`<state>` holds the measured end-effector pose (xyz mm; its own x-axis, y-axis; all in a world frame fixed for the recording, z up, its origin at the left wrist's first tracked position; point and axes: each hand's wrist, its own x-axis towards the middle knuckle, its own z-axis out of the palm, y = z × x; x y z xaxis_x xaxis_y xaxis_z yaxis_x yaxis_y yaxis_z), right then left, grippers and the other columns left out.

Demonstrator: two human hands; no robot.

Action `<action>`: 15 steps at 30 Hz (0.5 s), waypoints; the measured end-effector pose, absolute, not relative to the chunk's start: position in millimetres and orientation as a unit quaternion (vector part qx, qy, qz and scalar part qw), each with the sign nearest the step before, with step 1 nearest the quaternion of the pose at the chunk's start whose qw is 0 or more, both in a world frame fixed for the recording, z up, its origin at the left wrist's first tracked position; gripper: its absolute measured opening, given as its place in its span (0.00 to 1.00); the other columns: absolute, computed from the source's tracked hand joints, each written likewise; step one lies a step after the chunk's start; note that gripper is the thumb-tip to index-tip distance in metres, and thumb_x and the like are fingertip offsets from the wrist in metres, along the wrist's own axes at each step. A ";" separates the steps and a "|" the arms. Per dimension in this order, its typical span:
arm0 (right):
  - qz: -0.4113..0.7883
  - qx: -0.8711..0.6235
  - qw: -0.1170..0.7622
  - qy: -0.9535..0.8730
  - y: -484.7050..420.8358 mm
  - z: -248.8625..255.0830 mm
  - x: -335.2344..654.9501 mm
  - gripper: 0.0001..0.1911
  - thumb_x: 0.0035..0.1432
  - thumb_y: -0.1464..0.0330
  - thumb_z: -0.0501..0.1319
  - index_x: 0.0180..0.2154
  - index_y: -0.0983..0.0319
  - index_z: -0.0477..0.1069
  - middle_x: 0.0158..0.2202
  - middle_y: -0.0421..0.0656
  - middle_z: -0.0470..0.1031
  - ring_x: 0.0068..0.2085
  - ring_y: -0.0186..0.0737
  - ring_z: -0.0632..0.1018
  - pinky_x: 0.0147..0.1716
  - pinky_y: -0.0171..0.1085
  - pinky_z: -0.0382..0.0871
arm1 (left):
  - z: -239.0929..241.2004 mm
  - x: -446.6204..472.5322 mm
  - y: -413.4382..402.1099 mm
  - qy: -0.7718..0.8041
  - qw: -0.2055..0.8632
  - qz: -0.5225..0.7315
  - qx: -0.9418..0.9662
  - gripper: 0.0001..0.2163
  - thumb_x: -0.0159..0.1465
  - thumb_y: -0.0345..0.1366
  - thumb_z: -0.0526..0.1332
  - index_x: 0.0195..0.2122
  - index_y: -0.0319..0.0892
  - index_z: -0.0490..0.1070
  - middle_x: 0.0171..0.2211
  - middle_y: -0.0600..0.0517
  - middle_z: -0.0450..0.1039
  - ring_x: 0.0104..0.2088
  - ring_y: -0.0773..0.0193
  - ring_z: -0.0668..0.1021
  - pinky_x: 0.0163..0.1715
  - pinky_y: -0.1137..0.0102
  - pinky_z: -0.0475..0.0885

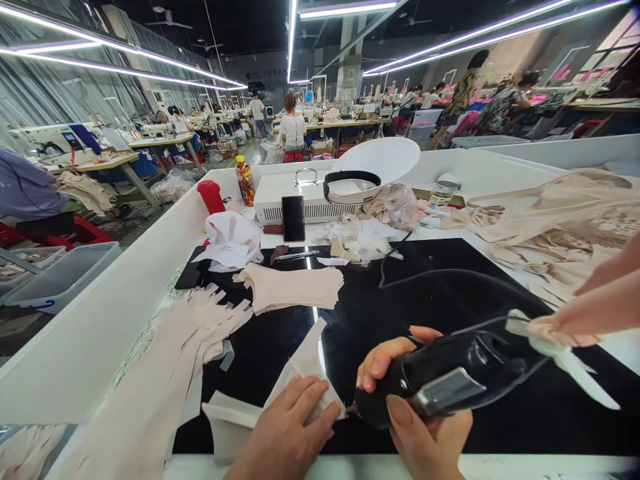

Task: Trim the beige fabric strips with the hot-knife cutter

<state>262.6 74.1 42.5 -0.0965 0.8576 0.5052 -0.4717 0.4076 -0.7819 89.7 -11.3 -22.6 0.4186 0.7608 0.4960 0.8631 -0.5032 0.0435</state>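
Note:
My right hand [420, 413] is wrapped round a black hand-held electric tool [450, 380] with a cord running back across the table. Its tip sits at the edge of a small pale fabric piece [305, 363] on the black work surface [400, 307]. My left hand [290, 427] lies flat on that piece, fingers stretched out, pressing it down. A white strip of tape or cloth [575, 360] is tied round the tool's rear end.
Stacks of beige cut fabric lie at left [165, 380] and centre [293, 287]. A phone [293, 218] leans on a white box [300, 197]. A red cup [211, 197], a bottle [245, 180], paper scraps and a beige garment heap [555, 227] are behind. Other workers sit at sewing tables beyond.

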 end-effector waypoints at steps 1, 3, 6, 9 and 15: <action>0.513 -0.185 0.649 -0.530 74.9 43.4 262.1 0.24 0.66 0.64 0.68 0.60 0.52 0.63 0.34 0.39 0.75 0.29 0.38 0.77 0.30 0.39 0.75 | -23.4 89.6 -11.8 -0.486 0.110 -0.233 -0.835 0.11 0.76 0.34 0.56 0.54 0.43 0.75 0.52 0.43 0.79 0.52 0.54 0.82 0.52 0.61 0.81; 0.511 -0.192 0.657 -0.520 77.6 45.5 260.2 0.24 0.65 0.65 0.69 0.59 0.52 0.64 0.33 0.38 0.75 0.30 0.38 0.77 0.30 0.40 0.75 | -24.8 89.6 -12.4 -0.488 0.108 -0.231 -0.835 0.11 0.75 0.34 0.57 0.54 0.43 0.75 0.52 0.43 0.79 0.52 0.54 0.82 0.52 0.60 0.81; 0.511 -0.199 0.663 -0.510 82.7 46.6 256.1 0.24 0.65 0.65 0.70 0.58 0.52 0.65 0.33 0.38 0.75 0.30 0.38 0.77 0.30 0.40 0.75 | -25.2 89.8 -12.3 -0.495 0.103 -0.229 -0.831 0.11 0.75 0.34 0.59 0.55 0.44 0.75 0.53 0.42 0.79 0.53 0.53 0.82 0.53 0.58 0.80; 0.513 -0.200 0.661 -0.510 86.4 44.4 251.8 0.24 0.65 0.65 0.70 0.58 0.52 0.65 0.33 0.38 0.75 0.29 0.38 0.77 0.30 0.40 0.75 | -23.7 90.1 -11.4 -0.503 0.096 -0.227 -0.828 0.11 0.73 0.35 0.61 0.55 0.45 0.75 0.54 0.42 0.78 0.54 0.52 0.81 0.53 0.57 0.80; 0.517 -0.192 0.657 -0.515 88.0 40.4 248.8 0.24 0.65 0.66 0.69 0.58 0.53 0.65 0.33 0.38 0.75 0.30 0.38 0.78 0.31 0.40 0.76 | -25.9 91.3 -11.0 -0.514 0.085 -0.230 -0.822 0.15 0.68 0.36 0.68 0.55 0.47 0.75 0.55 0.42 0.77 0.54 0.50 0.81 0.54 0.56 0.80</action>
<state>248.8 88.0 40.4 -0.0642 0.8760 0.4780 -0.4814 0.3923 -0.7838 91.3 -11.0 -25.9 0.3654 0.8064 0.4650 0.8846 -0.4564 0.0963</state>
